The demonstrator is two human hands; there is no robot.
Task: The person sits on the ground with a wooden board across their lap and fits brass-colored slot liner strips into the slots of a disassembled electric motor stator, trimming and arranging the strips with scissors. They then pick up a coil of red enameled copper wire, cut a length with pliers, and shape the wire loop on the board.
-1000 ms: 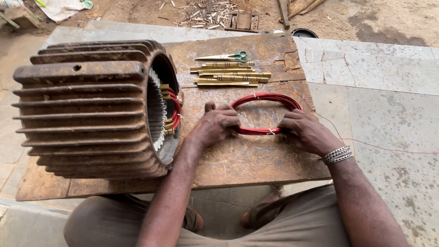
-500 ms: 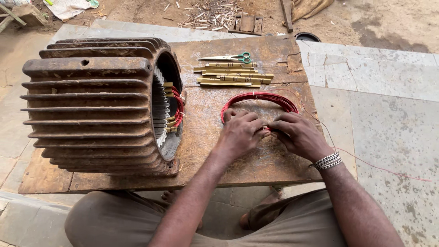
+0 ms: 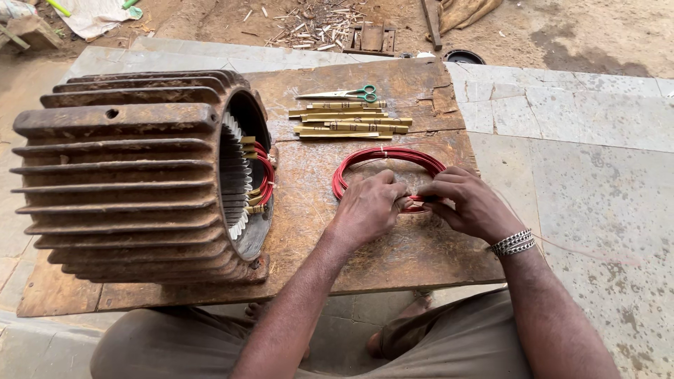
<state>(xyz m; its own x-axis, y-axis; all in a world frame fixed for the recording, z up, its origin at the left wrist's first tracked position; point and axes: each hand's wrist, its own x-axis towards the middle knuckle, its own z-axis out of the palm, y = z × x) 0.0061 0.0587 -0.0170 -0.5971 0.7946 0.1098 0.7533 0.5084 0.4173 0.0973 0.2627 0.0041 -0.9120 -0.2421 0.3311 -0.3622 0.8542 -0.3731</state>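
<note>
Both hands, the left hand (image 3: pixel 368 207) and right hand (image 3: pixel 469 205), pinch the near edge of the red loop of coiled wire (image 3: pixel 388 157), lying on the worn wooden counter (image 3: pixel 393 253) at three o'clock from the ribbed rusty iron motor housing (image 3: pixel 133 175). Best keep the strands bunched flat, fingertips close together, so none springs loose.

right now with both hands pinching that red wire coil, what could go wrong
1. The red wire coil is gripped only at its near edge by the left hand and right hand; the loose far turns could spring apart or tangle.
2. A thin strand trails off the wooden board past the right wrist and might snag.
3. The scissors and wooden strips lie just behind the coil; sliding it could knock them.
</note>
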